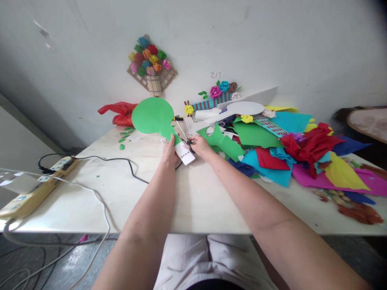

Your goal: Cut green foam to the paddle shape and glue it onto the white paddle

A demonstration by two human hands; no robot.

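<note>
My left hand (169, 150) holds a round green paper paddle shape (152, 116) by its stem, with a white paper backing (185, 154) sticking out below. My right hand (200, 145) grips a pair of scissors (183, 133) whose blades point up and left along the stem's edge. A loose green paper offcut (225, 143) lies just right of my right hand.
A heap of coloured paper sheets (302, 155) covers the table's right side. A white paddle cutout (244, 108) and paper flower crafts (219, 92) lie at the back. A power strip (38, 185) with cables sits at left, and a red plastic bag (121, 112) beyond.
</note>
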